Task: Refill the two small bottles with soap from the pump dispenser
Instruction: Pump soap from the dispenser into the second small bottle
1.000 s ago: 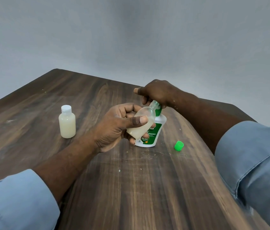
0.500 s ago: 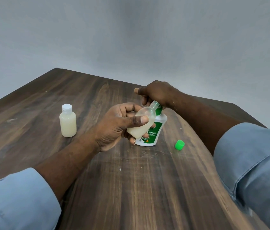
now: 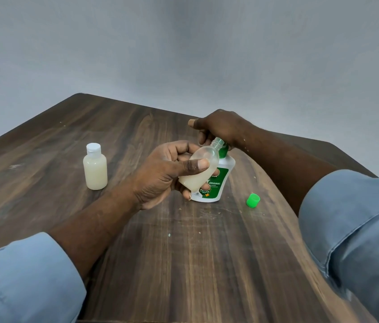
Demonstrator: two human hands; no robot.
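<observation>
My left hand grips a small clear bottle, uncapped and tilted, its mouth up against the green pump head of the white dispenser. Cream soap fills the lower part of that bottle. My right hand sits on top of the dispenser's pump, fingers curled over it; the pump head is mostly hidden. A second small bottle, full of cream soap and closed with a white cap, stands upright to the left. A green cap lies on the table right of the dispenser.
The dark wooden table narrows to a corner at the back, with a grey wall behind. Its right edge runs diagonally under my right forearm. Small crumbs and smears mark the wood near the dispenser.
Nothing has visibly moved apart from a slight shift of the camera; both hands keep their hold.
</observation>
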